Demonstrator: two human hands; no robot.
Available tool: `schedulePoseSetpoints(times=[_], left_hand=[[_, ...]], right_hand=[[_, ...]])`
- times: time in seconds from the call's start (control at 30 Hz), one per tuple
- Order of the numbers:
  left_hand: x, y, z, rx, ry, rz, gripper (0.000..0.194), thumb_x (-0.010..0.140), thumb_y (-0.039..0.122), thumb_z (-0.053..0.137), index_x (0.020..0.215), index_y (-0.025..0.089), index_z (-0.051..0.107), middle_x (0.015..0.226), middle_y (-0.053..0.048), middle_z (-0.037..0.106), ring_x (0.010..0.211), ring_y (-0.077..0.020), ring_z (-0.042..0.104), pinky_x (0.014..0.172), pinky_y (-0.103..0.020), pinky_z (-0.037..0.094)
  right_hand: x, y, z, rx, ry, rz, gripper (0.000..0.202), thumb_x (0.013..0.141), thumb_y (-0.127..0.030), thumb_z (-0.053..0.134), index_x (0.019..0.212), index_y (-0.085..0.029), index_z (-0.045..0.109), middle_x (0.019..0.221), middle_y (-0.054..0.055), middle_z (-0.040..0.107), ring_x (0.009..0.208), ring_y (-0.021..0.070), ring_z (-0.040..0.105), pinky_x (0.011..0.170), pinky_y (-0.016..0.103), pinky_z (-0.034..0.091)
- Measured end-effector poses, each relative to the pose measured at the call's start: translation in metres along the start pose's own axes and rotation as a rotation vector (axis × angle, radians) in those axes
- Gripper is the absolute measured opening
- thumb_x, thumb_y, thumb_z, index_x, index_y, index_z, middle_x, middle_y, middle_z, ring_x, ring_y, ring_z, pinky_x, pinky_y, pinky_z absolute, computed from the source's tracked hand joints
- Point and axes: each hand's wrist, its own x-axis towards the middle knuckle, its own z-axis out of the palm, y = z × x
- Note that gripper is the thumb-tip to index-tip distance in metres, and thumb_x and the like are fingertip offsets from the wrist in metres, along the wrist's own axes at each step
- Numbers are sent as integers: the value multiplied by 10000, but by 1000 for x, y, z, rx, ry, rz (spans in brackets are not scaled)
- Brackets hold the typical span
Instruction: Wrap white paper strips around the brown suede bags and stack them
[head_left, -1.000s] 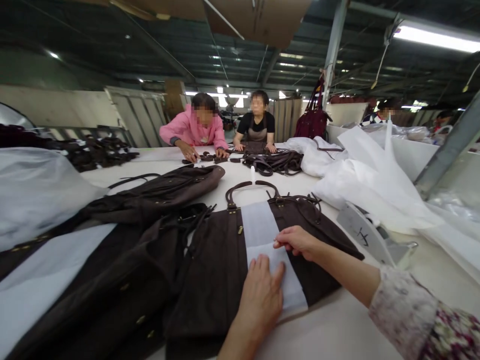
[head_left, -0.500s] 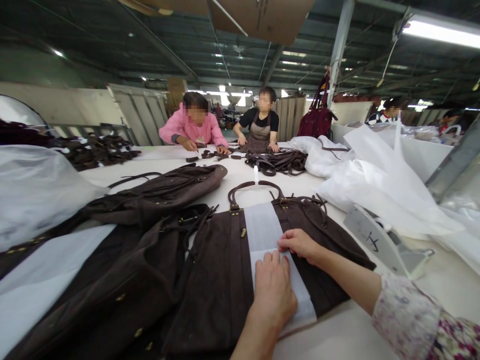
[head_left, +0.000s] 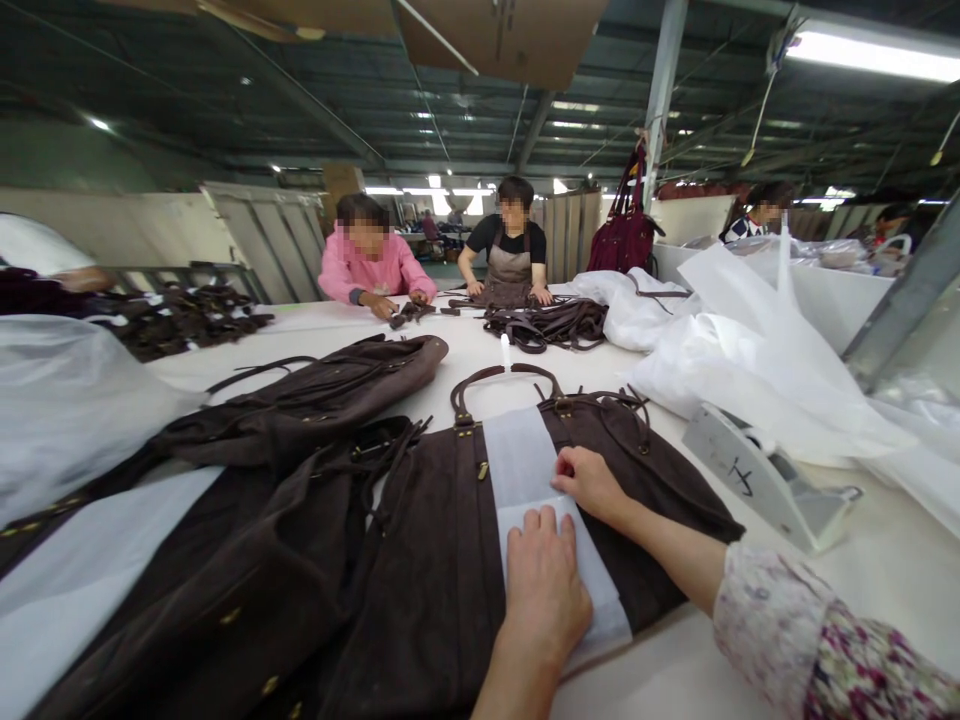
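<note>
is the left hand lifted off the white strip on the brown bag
No, the left hand lies flat on the white strip that runs down the brown bag.

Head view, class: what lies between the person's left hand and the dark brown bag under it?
In the head view, a white paper strip lies between the flat left hand and the brown bag; the right hand touches its edge.

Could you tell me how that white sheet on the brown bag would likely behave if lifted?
The white sheet looks thin, so probably light and floppy. Both hands, left hand and right hand, press it flat on the brown bag; it may shift easily.
</note>
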Motion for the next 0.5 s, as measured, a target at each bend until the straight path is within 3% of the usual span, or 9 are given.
schedulePoseSetpoints(times=[0.1, 0.17, 0.27, 0.33, 0.4, 0.43, 0.5], left_hand=[[0, 1, 0, -1, -21, -17, 476, 729, 186, 477, 1196, 149, 562, 1079, -150, 540, 1005, -329, 471, 811, -472, 406], [0, 1, 0, -9, -25, -25, 481, 727, 189, 479, 1199, 150, 561, 1081, -150, 543, 1009, -331, 472, 811, -473, 408], [-1, -1, 1, -21, -3, -24, 503, 729, 181, 467, 1225, 153, 545, 1085, -148, 546, 1014, -331, 475, 814, -478, 411], [-2, -1, 3, -21, 12, -22, 510, 728, 177, 464, 1231, 151, 541, 1093, -150, 546, 1019, -330, 476, 820, -478, 411], [-3, -1, 4, -18, 13, -21, 507, 724, 181, 469, 1224, 145, 545, 1107, -156, 544, 1032, -333, 475, 824, -479, 411], [-3, -1, 4, -18, 13, -19, 504, 724, 185, 470, 1220, 144, 547, 1113, -158, 543, 1035, -334, 474, 826, -480, 412], [-3, -1, 5, -21, 13, -21, 498, 727, 191, 467, 1215, 148, 551, 1115, -156, 545, 1033, -337, 476, 828, -487, 413]], right_hand=[[7, 1, 5, -52, 47, 50, 222, 705, -194, 706, 841, -194, 531, 677, -36, 541, 640, 126, 493, 642, 238, 352], [12, 0, 5, -69, 50, 75, 174, 764, -183, 652, 855, -189, 504, 670, -32, 531, 636, 125, 494, 632, 238, 348], [18, 3, -3, -53, -54, 72, 84, 860, -233, 560, 863, -180, 494, 651, -31, 530, 595, 111, 497, 593, 228, 360], [17, 6, -10, -26, -168, 38, 263, 788, -316, 679, 924, -184, 497, 670, -51, 540, 570, 97, 498, 560, 211, 369], [15, 9, -14, -14, -238, -2, 532, 593, -334, 838, 972, -196, 491, 724, -67, 547, 586, 87, 500, 556, 201, 376], [14, 10, -15, -16, -244, -14, 596, 524, -315, 872, 967, -200, 490, 740, -71, 542, 600, 85, 497, 565, 200, 376], [13, 10, -14, -28, -217, -16, 549, 529, -287, 866, 916, -201, 486, 720, -75, 520, 615, 88, 486, 584, 206, 369]])
